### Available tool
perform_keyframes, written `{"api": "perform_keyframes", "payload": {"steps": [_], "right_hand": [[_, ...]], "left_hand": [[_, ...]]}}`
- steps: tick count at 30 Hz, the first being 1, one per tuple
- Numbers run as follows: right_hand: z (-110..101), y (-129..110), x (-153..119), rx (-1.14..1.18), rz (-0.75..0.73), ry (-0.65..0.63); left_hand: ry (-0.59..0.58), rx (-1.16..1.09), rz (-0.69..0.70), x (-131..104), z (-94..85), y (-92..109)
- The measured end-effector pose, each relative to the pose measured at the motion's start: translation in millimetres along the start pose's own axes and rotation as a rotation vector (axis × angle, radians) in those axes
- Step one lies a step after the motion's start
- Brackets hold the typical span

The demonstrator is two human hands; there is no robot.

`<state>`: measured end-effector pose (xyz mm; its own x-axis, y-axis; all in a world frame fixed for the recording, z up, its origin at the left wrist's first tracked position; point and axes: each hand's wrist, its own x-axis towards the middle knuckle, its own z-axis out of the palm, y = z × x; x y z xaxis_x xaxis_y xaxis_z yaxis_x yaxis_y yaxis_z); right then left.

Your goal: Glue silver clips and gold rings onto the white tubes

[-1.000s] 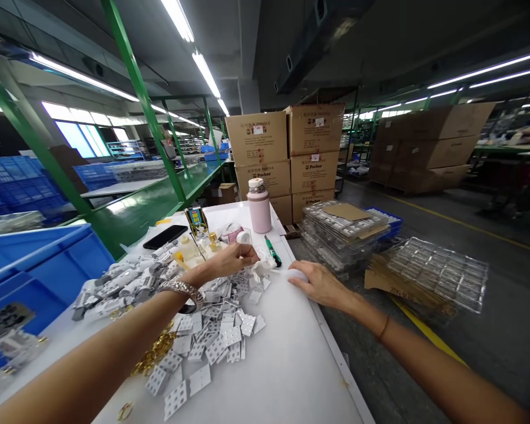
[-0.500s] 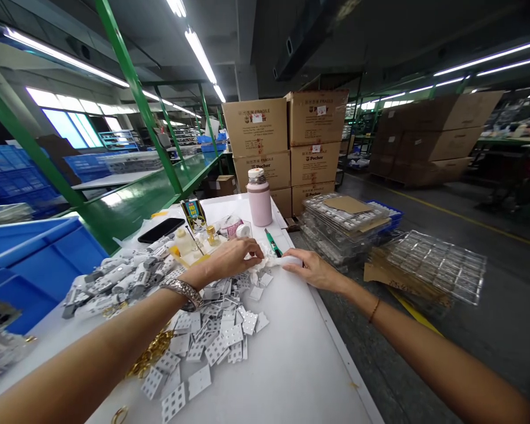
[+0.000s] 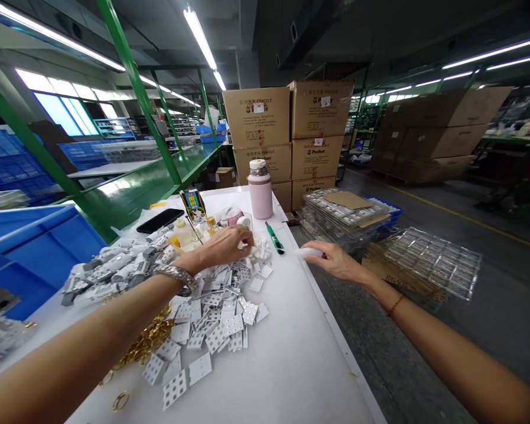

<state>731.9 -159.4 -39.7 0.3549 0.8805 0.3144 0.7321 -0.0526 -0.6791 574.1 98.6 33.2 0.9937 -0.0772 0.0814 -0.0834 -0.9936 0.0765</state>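
My right hand is closed around a small white, smooth object at the right edge of the white table. Over a small heap of white crumpled bits, my left hand has its fingers curled; whatever is between the fingertips is too small to make out. Between the hands lies a green cutter. Flat grey-white pieces with square marks are scattered below my left hand, beside a pile of gold rings.
Grey and white parts are heaped at the left, near a blue bin. A pink bottle stands upright behind the cutter. A black phone lies further back. Clear trays and cartons stand beyond the table.
My right hand has moved right with the white object, away from the white bits and my left hand. My left hand has shifted slightly left. The view has tilted a little.
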Motion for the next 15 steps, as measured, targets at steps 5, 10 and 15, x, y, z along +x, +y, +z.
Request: {"api": "perform_keyframes", "payload": {"steps": [5,10,15], "right_hand": [[-5,5,-18,0.048,0.058,0.036],[7,-13,-25,0.129,0.13,0.085],[20,-52,-50,0.3,0.243,0.122]], "left_hand": [[0.06,-0.028,-0.12,0,0.8,-3],[0.052,-0.158,-0.147,3,2.7,11],[0.175,-0.243,-0.255,-46,-22.8,29]]}}
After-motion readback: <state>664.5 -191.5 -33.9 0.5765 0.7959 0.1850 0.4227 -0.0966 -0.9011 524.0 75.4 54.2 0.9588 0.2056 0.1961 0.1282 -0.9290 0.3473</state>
